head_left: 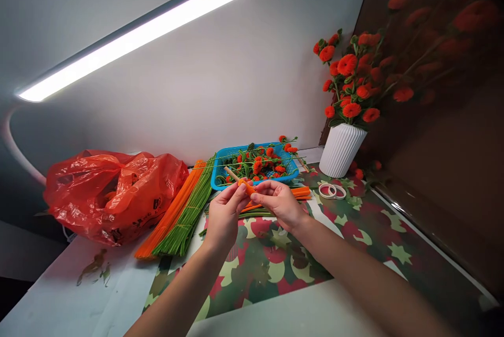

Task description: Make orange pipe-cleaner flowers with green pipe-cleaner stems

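Note:
Just in front of the blue basket, my left hand (223, 217) and my right hand (282, 204) meet with fingers pinched. Between their fingertips is an orange pipe cleaner (246, 186), bunched around a thin wooden stick (231, 173). The stick's bare end pokes up to the left. How far the pipe cleaner is wound is partly hidden by my fingers. Loose orange pipe cleaners (301, 193) lie behind my right hand, with green pipe cleaners (258, 213) below the fingers.
A blue basket (216, 169) holds red-orange flowers with green stems. Left are bundles of orange stems (173, 210), green stems (188, 216) and a red plastic bag (118, 195). Right stand a white vase (342, 150) of flowers and two tape rolls (333, 191). A lamp (145, 27) hangs above.

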{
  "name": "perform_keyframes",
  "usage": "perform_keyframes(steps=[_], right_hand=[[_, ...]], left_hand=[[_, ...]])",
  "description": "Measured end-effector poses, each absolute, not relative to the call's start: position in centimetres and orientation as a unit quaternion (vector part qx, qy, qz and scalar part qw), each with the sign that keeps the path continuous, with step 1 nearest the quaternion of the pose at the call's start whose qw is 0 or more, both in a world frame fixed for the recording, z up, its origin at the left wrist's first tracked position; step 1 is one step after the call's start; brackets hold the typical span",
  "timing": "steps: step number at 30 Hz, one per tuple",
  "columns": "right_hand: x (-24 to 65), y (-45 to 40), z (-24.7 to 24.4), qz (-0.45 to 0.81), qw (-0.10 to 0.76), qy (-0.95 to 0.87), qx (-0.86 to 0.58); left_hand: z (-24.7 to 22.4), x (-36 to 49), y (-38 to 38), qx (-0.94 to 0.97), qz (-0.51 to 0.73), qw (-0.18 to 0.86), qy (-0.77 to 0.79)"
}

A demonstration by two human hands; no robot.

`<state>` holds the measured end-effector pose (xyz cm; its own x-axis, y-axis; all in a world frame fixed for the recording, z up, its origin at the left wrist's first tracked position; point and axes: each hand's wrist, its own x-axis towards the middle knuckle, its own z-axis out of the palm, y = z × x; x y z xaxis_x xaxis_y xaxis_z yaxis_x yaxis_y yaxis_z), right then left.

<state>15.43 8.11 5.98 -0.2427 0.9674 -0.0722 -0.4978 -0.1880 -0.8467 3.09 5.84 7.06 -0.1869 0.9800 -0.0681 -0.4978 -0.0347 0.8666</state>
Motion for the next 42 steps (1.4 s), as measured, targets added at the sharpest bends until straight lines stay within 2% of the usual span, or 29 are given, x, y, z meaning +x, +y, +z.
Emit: perform_keyframes(steps=[12,17,20,29,36,42], right_hand=[[15.0,7.8,5.5,0.693,0.538,-0.337,-0.341],[15.8,8.3,6.0,0.777,0.473,-0.284,-0.304],[16.3,8.5,6.4,0.812,0.433,-0.262,-0.291],[16.1,6.4,7.7,0.889,0.303,-0.286,-0.192],[16.0,5.6,8.0,0.902,0.267,-0.3,-0.156],[16.1,5.3,8.4,0.901,0.281,-0.295,-0.152]], left_hand=[[6.7,2.7,6.1,0.304,0.64,0.556,0.436],[6.6,1.9,6.8,0.372,0.64,0.554,0.381],[6.7,0.5,7.3,0.447,0.6,0.571,0.337],[8.3,-2.7,7.2,0.55,0.53,0.579,0.287],[8.6,-2.8,7.1,0.608,0.52,0.565,0.201],[8.6,-2.7,6.8,0.642,0.508,0.551,0.164]])
